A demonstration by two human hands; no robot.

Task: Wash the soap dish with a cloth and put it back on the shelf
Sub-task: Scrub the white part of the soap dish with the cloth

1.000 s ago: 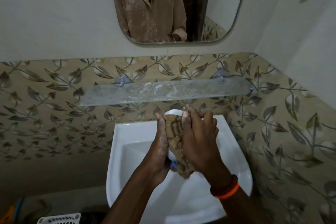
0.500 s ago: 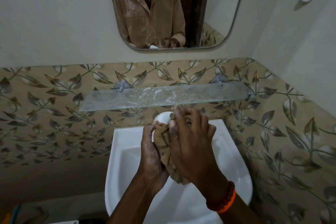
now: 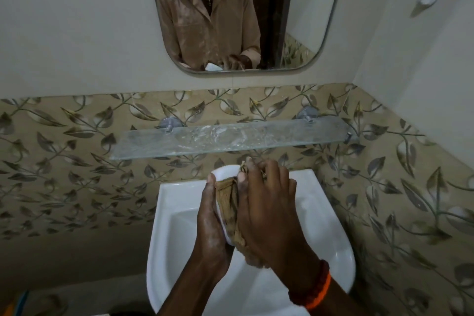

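The left hand [image 3: 211,223] is wrapped around the white soap dish [image 3: 222,174], holding it over the sink [image 3: 331,236]. The right hand [image 3: 266,202] presses the brown cloth [image 3: 228,202] onto the dish, fingers curled, below the glass shelf [image 3: 179,143].

A single head-worn view looks forward and down, close over the sink [image 3: 331,215], probably facing the mirror [image 3: 302,20].

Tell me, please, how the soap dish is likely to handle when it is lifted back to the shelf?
The soap dish looks rigid: its white rim keeps its curve under the cloth. It is probably slippery, since the left hand holding it looks wet and soapy. One hand supports it, so it seems light.
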